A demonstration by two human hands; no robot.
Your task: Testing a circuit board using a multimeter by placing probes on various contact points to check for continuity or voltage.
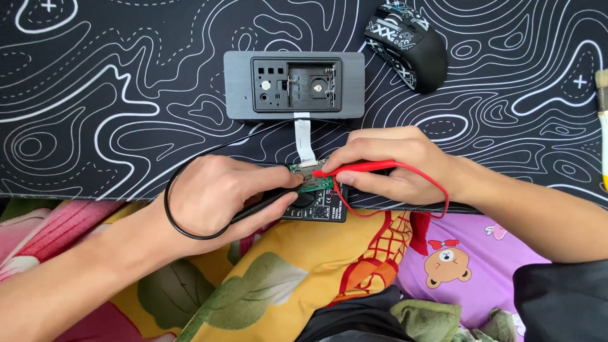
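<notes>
I have the left hand (221, 196) closed around the black probe (263, 206), its lead looping back over my wrist, and the right hand (386, 166) pinched on the red probe (354, 168), its red wire curling under that wrist. Both tips meet on the small green board (311, 178), which sits right between my fingertips, on top of the black meter (316, 206) just below them. A white ribbon (304, 139) runs up from the board, away from my hands, to the open grey case (294, 85) beyond them. The exact pads the tips touch are too small for me to make out.

To probe well here, I judge the main thing is steadiness: the heels of both hands should rest on the mat (95, 95) edge so only the fingers move. The tips stand very near each other, so I would hold them steep and apart, lest they bridge two points. The board lies loose on the meter and may slide under pressure; light, downward contact is safer than a push sideways. My left fingers partly cover the meter's face, so I would shift them before trusting a reading. The ribbon looks slack; I would not tug it.

A mouse (405, 44) lies past the right hand, a brush (602, 126) far off to that side.
</notes>
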